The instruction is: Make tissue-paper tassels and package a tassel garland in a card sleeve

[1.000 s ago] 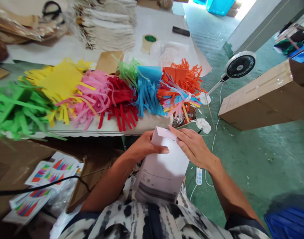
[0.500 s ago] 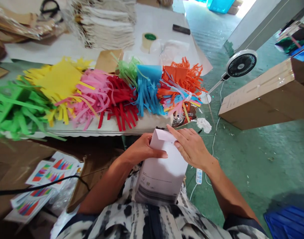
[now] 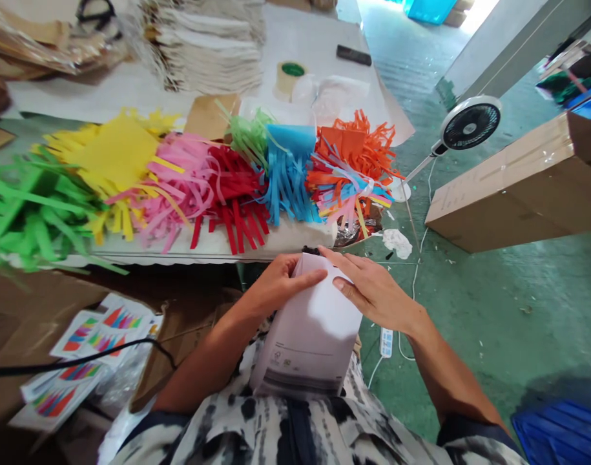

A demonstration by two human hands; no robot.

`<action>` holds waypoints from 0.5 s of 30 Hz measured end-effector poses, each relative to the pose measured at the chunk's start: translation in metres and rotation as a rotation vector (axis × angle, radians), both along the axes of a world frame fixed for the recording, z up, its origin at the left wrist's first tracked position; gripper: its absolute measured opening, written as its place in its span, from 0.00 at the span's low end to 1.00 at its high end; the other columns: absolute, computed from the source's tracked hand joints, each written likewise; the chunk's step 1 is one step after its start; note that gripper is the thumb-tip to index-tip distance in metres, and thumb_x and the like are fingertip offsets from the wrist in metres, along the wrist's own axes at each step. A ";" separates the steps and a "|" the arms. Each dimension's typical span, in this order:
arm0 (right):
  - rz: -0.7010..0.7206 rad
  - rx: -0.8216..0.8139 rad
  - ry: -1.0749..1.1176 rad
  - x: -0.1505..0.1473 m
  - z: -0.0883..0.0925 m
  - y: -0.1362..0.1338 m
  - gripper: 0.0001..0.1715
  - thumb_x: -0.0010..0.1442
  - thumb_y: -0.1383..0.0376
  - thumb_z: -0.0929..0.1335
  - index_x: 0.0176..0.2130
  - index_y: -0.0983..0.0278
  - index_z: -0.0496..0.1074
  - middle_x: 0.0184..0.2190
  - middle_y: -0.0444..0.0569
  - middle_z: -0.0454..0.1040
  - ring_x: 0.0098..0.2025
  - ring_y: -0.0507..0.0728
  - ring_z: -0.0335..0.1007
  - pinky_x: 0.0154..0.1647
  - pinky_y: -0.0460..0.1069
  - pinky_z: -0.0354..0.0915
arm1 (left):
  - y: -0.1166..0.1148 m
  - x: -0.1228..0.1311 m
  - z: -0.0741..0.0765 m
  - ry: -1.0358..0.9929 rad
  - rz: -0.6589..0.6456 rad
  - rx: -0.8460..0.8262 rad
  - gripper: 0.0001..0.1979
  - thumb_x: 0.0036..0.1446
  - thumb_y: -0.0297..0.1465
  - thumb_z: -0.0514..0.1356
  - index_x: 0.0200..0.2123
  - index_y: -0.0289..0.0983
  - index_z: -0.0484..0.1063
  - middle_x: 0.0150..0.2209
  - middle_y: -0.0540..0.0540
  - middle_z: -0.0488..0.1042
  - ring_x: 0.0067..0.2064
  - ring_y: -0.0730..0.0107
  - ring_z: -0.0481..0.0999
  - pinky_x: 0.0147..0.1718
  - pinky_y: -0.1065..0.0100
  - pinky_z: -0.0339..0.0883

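Note:
A white printed paper packet (image 3: pixel 319 323) stands tilted in front of my body, its small print and grey stripes near the bottom. My left hand (image 3: pixel 280 284) grips its upper left edge, with the thumb lying across the front face. At the upper right corner, my right hand (image 3: pixel 373 287) holds the packet between its thumb and outstretched fingers. Behind the top edge a small dark thing (image 3: pixel 310 250) shows, too little of it to name. What lies inside or behind the packet is hidden.
Bundles of cut paper fringe, among them yellow (image 3: pixel 118 155), red (image 3: pixel 234 187) and blue (image 3: pixel 290 174), line the table's front edge. A tape roll (image 3: pixel 290 79) sits farther back. To the right are a fan (image 3: pixel 471 126) and a large carton (image 3: pixel 508 187); printed sheets (image 3: pixel 82 336) lie lower left.
The flap that stood bent at the packet's top now lies flat. My left thumb has moved up toward the top edge, and my right fingers have shifted slightly left.

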State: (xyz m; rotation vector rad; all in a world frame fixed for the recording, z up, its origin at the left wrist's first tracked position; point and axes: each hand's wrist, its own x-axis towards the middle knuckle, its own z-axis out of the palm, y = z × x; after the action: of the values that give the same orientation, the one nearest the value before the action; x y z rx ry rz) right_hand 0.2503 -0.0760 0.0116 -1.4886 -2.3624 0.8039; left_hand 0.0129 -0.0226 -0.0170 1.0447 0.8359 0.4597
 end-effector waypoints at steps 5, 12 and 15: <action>-0.088 -0.078 0.219 0.013 0.009 0.006 0.22 0.77 0.53 0.61 0.58 0.59 0.76 0.42 0.47 0.79 0.40 0.54 0.74 0.40 0.47 0.67 | 0.003 -0.005 -0.001 -0.081 0.031 -0.047 0.23 0.57 0.49 0.71 0.42 0.33 0.82 0.37 0.43 0.83 0.32 0.68 0.79 0.28 0.74 0.68; -0.193 -0.042 0.313 0.001 0.015 0.013 0.15 0.72 0.53 0.68 0.44 0.60 0.80 0.32 0.41 0.77 0.28 0.49 0.65 0.29 0.45 0.59 | 0.014 -0.005 0.008 -0.074 0.092 -0.026 0.20 0.49 0.45 0.77 0.33 0.34 0.80 0.29 0.49 0.78 0.27 0.74 0.74 0.24 0.76 0.63; -0.253 -0.075 0.376 -0.003 0.021 0.016 0.15 0.67 0.52 0.73 0.49 0.56 0.81 0.39 0.42 0.82 0.32 0.50 0.71 0.32 0.45 0.62 | 0.016 -0.007 0.016 -0.033 0.143 0.061 0.21 0.49 0.46 0.76 0.29 0.33 0.78 0.25 0.51 0.74 0.25 0.77 0.70 0.22 0.76 0.58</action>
State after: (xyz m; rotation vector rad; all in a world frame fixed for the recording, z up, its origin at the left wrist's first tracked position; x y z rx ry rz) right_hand 0.2478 -0.0601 0.0328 -1.4737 -1.8497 1.0122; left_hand 0.0060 -0.0063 -0.0011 1.0343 0.8752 0.6250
